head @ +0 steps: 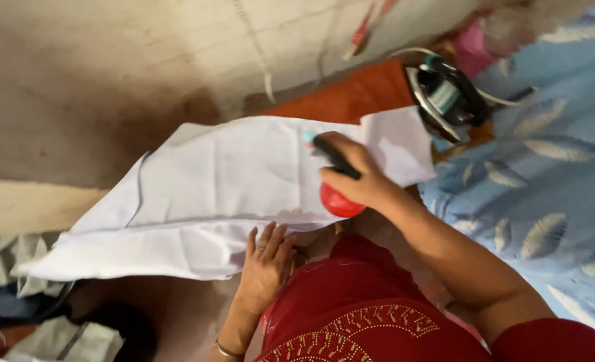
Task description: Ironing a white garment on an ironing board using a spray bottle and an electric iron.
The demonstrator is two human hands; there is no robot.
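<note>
Holding red round spray bottle (pixel 339 199) in our right hand (pixel 358 175), fingers wrapped tight round its black top, over white cloth (pixel 223 181). Our left hand (pixel 267 265) lies flat on cloth's near edge, fingers spread wide. Cloth covers orange surface (pixel 351 97). Iron (pixel 445 94) stands beyond, beside blue feather-print bed sheet (pixel 545 167).

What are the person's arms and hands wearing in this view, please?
The left hand wears a ring on one finger and a thin bangle at the wrist. The right hand shows no jewellery; its forearm is bare, ending in a short red sleeve.
</note>
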